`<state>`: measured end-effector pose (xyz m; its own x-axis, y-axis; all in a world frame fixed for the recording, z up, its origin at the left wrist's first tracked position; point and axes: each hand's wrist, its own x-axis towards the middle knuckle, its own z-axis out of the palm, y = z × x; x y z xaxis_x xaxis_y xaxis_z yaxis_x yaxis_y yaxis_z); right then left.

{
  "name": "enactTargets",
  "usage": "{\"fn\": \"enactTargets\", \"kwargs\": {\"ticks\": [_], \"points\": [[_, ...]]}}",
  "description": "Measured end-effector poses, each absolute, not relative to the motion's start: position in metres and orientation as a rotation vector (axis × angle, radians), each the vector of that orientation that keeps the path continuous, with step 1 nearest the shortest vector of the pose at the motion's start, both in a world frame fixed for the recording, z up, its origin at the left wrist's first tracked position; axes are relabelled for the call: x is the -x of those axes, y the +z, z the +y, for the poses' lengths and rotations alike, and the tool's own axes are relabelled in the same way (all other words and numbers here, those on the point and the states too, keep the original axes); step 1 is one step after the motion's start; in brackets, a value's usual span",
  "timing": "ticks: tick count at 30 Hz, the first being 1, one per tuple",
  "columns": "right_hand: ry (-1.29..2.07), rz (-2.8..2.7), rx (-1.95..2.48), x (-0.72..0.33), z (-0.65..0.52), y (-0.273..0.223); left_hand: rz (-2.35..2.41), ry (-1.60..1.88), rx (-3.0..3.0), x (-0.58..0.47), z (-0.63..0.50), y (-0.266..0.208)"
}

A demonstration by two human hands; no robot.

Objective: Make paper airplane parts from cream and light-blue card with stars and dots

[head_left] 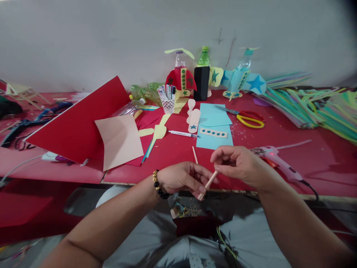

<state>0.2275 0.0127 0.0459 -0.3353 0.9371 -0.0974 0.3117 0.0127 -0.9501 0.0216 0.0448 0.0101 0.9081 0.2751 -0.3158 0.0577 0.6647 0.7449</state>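
Observation:
Between my hands is a thin pale pink stick [209,183], possibly a rolled paper strip, held at a slant over the table's front edge. The fingers and thumb of my left hand [185,178], below a beaded bracelet [157,185], close on its lower end. My right hand [241,163] pinches the upper end between thumb and fingertips. Behind my left fingers a second pale stick [194,153] lies on the red table, its near end hidden. A white marker [182,133] and light blue paper [213,143] with a dotted strip [213,133] lie just beyond.
A glue gun [279,160] with a lit red light lies at right, its cable trailing forward. Open scissors [248,118] rest behind it. Bottle planes [181,76], a dark phone [201,83] and a pen cup [168,104] stand at the back. Large red card [80,123] leans at left.

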Motion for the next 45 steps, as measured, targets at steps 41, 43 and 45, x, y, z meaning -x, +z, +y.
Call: {"fn": "enactTargets", "kwargs": {"ticks": [41,43,45], "points": [[1.477,-1.687,0.996,-0.23,0.011,0.042,0.32,0.09,-0.838,-0.016,0.044,0.014],[1.469,-1.679,0.997,-0.23,0.012,0.042,0.325,0.084,-0.84,-0.016,0.043,0.014],[1.462,-1.676,0.996,-0.23,0.012,0.042,0.331,0.077,-0.841,-0.016,0.043,0.013]]}}
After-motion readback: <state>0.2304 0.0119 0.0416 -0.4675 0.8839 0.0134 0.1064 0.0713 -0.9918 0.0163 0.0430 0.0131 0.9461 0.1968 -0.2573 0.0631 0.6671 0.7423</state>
